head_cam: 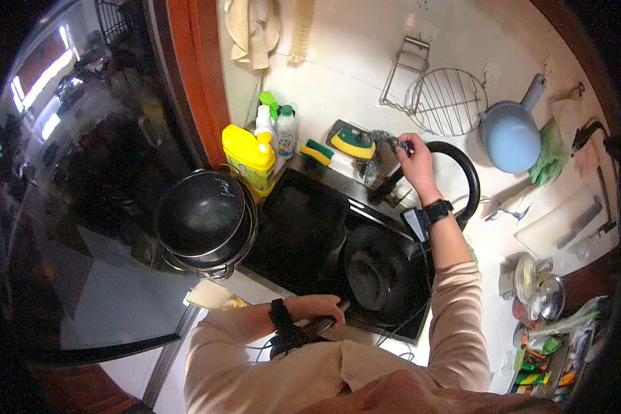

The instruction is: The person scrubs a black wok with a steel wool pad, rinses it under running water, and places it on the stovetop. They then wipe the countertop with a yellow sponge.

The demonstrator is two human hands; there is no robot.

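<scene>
A black wok [375,274] sits on the right part of a dark double sink or cooktop surface; I cannot tell which. My left hand [323,309] is closed around the wok's handle [321,326] at its near side. Beyond the wok, my right hand [414,155] reaches to the wall side, its fingers pinching a grey metal scouring pad [385,138]. Beside that pad, a green-and-yellow sponge [353,142] rests in a wall holder, and a second sponge [316,152] is to its left. A thick black curved tube [468,176] arches just right of my right hand.
Stacked black pots [202,215] stand at the left, next to a yellow jug [248,158] and a white bottle with a green cap [285,132]. A round wire rack [450,101] and a blue ladle-like pan [511,137] hang on the wall. Vegetables and packets [538,357] lie lower right.
</scene>
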